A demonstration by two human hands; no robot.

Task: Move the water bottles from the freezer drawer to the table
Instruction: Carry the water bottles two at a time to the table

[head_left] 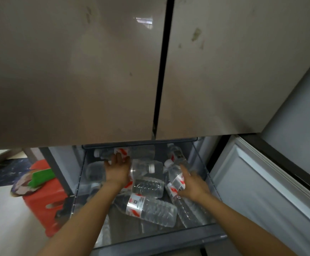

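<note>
Both arms down in the freezer drawer (pixel 159 235): left hand (pixel 118 170) splayed wide, right hand (pixel 191 184) gripping a bottle (pixel 176 177) (blurry).

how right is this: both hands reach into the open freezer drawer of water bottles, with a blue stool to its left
Only the colour is wrong: the head view shows a red stool, not blue. The left hand and right hand reach into the open freezer drawer of water bottles.

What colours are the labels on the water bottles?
White with red stripes: see the nearest bottle's label, head view.
</note>
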